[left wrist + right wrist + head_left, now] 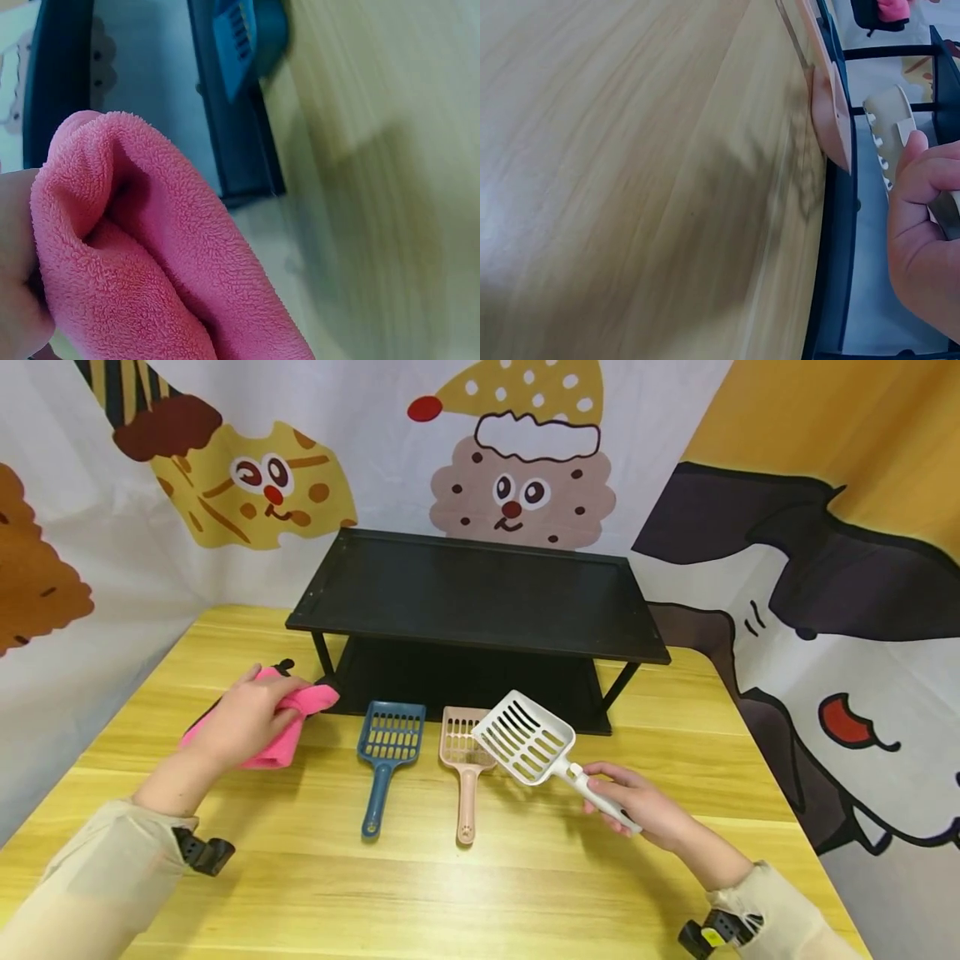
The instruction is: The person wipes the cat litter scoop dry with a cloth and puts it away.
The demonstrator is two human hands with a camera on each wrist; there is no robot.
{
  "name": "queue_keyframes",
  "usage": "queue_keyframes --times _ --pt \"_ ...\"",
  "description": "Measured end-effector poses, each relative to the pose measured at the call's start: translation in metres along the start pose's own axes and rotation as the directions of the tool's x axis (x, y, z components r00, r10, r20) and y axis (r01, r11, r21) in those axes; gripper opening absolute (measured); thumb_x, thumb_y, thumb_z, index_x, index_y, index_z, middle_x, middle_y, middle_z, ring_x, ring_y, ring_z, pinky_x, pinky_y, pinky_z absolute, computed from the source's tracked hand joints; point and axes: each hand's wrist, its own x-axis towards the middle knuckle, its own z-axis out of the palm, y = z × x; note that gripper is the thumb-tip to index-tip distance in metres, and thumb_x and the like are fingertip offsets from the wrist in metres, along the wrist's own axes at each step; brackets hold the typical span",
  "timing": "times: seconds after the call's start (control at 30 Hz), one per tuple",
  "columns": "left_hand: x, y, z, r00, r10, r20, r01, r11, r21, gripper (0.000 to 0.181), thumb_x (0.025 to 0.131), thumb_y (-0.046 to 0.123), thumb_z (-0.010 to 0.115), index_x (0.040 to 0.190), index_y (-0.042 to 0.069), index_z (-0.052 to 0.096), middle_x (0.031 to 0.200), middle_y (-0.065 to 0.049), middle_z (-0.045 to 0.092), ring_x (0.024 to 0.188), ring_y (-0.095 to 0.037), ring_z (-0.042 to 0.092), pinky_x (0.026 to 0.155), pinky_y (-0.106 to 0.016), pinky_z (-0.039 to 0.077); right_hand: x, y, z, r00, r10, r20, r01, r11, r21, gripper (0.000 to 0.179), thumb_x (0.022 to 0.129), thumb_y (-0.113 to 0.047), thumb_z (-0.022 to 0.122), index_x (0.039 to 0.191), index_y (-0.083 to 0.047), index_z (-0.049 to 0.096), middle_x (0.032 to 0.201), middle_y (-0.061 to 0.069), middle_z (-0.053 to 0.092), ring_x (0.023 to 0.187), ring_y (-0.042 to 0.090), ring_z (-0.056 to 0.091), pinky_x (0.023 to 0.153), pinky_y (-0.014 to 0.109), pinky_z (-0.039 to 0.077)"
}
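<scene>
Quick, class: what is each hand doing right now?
Left hand: closed, holding the pink cloth.
Right hand: closed, holding the white scoop by its handle.

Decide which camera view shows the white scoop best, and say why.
The head view: it shows the white scoop almost whole, face and handle, in the right hand. The right wrist view shows only part, the hand covering some; the left wrist view shows none.

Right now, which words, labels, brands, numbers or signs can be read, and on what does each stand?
No readable words, labels, brands or numbers.
Pink scoop: a paw-print sign at the handle's end, without letters.
Blue scoop: any handle-end mark is too small to read.
White scoop and pink cloth: no text visible.
</scene>
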Motion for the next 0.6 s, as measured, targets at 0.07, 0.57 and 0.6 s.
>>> queue_keyframes --times 0.07,0.57,0.6 --pt "0.003 0.008 -0.001 1.000 0.013 0.006 -0.013 1.000 -0.002 0.029 0.075 -0.005 0.068 0.104 -0.004 0.063 0.093 -0.021 0.068 0.087 -0.036 0.062 0.099 -0.066 0.027 0.001 -0.001 0.001 1.000 0.003 0.007 -0.003 1.000 -0.011 0.049 0.101 -0.027 0.040 0.130 0.011 0.028 0.081 -0.003 0.064 0.049 0.001 0.047 0.043 0.015 0.037" --pt "0.026 0.051 0.005 0.993 0.113 0.018 -0.111 0.991 -0.077 0.025 0.078 -0.003 0.068 0.103 0.000 0.064 0.087 -0.010 0.068 0.075 -0.022 0.056 0.095 -0.049 0.039 0.013 -0.013 0.013 1.000 0.022 0.018 -0.020 0.998 -0.061 0.052 0.101 -0.024 0.040 0.135 0.015 0.030 0.080 -0.003 0.066 0.049 0.001 0.047 0.043 0.015 0.037" --pt "0.028 0.054 0.006 0.993 0.117 0.020 -0.115 0.990 -0.082 0.026 0.078 -0.003 0.068 0.104 0.000 0.064 0.087 -0.010 0.068 0.075 -0.022 0.056 0.095 -0.049 0.039 0.014 -0.014 0.014 1.000 0.022 0.016 -0.021 0.998 -0.061 0.052 0.101 -0.023 0.040 0.135 0.015 0.031 0.080 -0.003 0.066 0.049 0.001 0.047 0.043 0.015 0.037"
